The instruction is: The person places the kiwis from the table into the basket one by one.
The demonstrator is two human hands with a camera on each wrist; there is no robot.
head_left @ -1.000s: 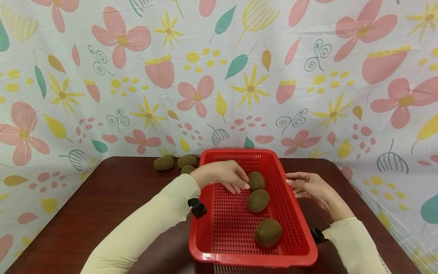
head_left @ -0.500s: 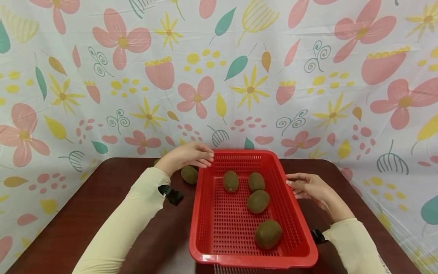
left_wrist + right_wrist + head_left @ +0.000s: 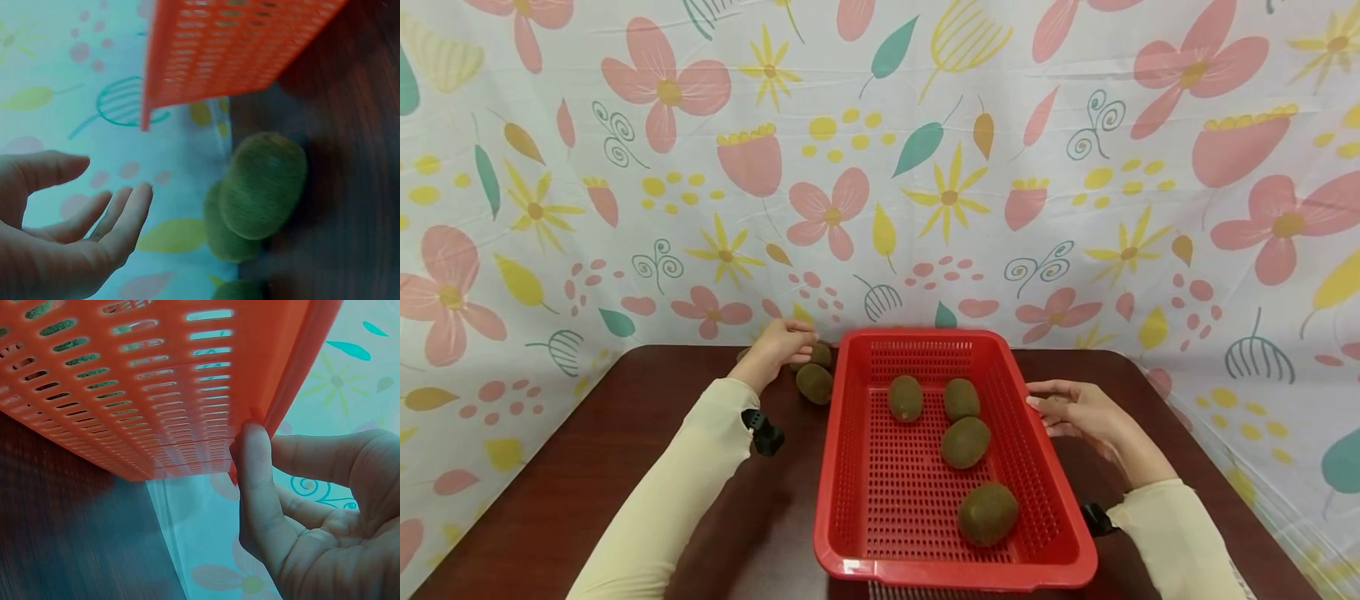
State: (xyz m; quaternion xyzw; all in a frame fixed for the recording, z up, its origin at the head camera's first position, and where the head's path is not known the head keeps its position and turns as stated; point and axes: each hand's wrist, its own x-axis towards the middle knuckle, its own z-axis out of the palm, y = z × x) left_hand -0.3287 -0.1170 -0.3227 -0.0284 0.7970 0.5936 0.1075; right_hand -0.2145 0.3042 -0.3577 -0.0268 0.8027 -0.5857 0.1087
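A red perforated basket (image 3: 955, 575) stands on the dark table and holds several brown kiwis (image 3: 988, 513). My left hand (image 3: 778, 346) hovers at the table's back left, over more loose kiwis (image 3: 814, 383) beside the basket. In the left wrist view the left hand (image 3: 75, 219) has thumb and fingers apart, with nothing between them; the nearest kiwis (image 3: 265, 184) lie off to its side. My right hand (image 3: 1086, 417) touches the basket's right rim with thumb and fingertips from outside. Up close in the right wrist view, the right hand (image 3: 300, 506) meets the rim just under its edge.
Dark reddish-brown table (image 3: 587, 467) extends left of the basket, with a narrower strip on the right. A white cloth (image 3: 880, 167) printed with flowers and leaves hangs right behind the table's back edge.
My left hand has left a kiwi at the basket's back left and drawn out over the rim to the loose kiwis on the table. The right hand stays at the rim.
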